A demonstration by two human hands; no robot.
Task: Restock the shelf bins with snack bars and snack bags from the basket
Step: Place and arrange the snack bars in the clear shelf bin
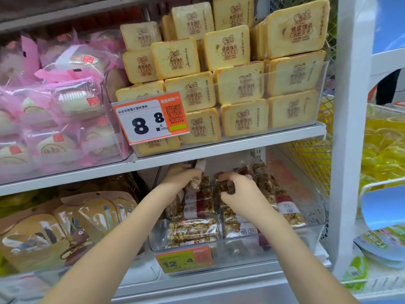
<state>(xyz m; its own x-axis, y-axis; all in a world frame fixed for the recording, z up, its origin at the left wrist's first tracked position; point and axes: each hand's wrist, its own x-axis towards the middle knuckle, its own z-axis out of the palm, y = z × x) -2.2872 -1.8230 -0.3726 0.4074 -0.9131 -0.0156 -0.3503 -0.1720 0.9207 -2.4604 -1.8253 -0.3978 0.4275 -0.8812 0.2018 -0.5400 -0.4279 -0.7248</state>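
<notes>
Both my hands reach into a clear plastic bin [313,233] on the lower shelf. The bin holds several nut snack bars [192,231] in clear wrappers with white and red labels. My left hand [182,175] grips the end of a bar [195,183] at the back of the bin, under the shelf above. My right hand [236,189] pinches another bar [225,183] in the middle of the bin, fingers curled round its top. The basket is not in view.
Above is a bin of yellow toast-shaped packs [241,84] with an orange 8.8 price tag [151,118]. Pink wrapped cakes [59,110] fill the upper left bin. Tan snack bags [65,227] sit lower left. A white post [350,128] and yellow packs [381,150] stand right.
</notes>
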